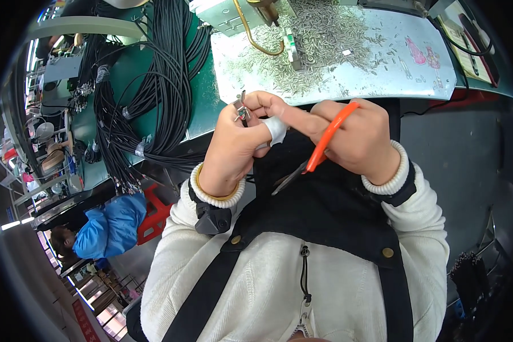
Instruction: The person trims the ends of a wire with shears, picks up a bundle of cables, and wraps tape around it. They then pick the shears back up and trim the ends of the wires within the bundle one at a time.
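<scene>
My left hand (225,142) is pinched around a small metal cable connector (243,113), with short prongs and a bit of green and red showing at its end. White wrapping (276,131) covers the tip of my left thumb. My right hand (353,137) is closed around orange-handled pliers (330,137), whose slim grey jaws point down and left over my black apron (313,211). One finger of my right hand stretches across to the fingers of my left, close to the connector. Whether it touches the connector is hidden.
Bundled black cables (171,85) lie over the green bench at left. Ahead, a pale work plate (347,85) carries many small metal pieces (319,45) around a bench machine (290,48). A person in blue (111,225) sits at far left near a red stool (154,214).
</scene>
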`<state>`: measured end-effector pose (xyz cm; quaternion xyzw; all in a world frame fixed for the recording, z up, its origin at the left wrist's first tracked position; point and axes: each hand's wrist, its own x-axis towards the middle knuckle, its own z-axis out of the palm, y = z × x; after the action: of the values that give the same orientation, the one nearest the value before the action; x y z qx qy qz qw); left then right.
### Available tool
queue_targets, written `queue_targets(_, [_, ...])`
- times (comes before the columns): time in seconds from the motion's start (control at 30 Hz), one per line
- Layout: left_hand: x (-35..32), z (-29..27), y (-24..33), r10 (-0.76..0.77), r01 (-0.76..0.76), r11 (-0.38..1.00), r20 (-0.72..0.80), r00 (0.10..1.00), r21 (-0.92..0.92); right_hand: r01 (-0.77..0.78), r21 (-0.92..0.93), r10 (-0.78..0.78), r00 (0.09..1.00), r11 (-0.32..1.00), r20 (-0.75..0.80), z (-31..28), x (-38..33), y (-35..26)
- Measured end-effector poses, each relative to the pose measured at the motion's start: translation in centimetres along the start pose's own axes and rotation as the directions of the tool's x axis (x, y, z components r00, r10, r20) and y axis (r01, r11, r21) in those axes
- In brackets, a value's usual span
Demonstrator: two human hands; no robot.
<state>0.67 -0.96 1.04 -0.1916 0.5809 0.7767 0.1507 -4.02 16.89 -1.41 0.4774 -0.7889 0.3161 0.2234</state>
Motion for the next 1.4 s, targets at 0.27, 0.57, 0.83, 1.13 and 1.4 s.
queue_targets(0.27, [-0.3,-0.2,0.4,-0.090,0.085,0.992,0.053,0.995,0.096,0.052,-0.074,-0.054,0.998,0.996,-0.034,-0.1,0.1,0.2])
queue_targets(0.57, [-0.4,-0.3,0.7,-0.124,0.116,0.983,0.048,0.991,0.140,0.103,-0.108,-0.119,0.980,0.989,-0.159,0.7,-0.5,0.6])
queue_targets(0.83, [-0.2,-0.4,0.3,-0.107,0.101,0.989,0.050,0.993,0.112,0.112,-0.102,-0.111,0.994,0.988,0.016,0.3,-0.2,0.7])
queue_targets(1.13, [-0.3,0.2,-1.0,0.290,-0.289,0.887,0.051,0.956,0.359,-0.123,0.157,0.134,0.989,0.980,-0.066,0.7,-0.3,-0.5])
queue_targets(1.4, [-0.5,1.1,-1.1,0.422,-0.402,0.873,-0.013,0.907,0.275,-0.481,0.690,0.591,0.801,0.541,0.095,1.7,-0.6,-2.0])
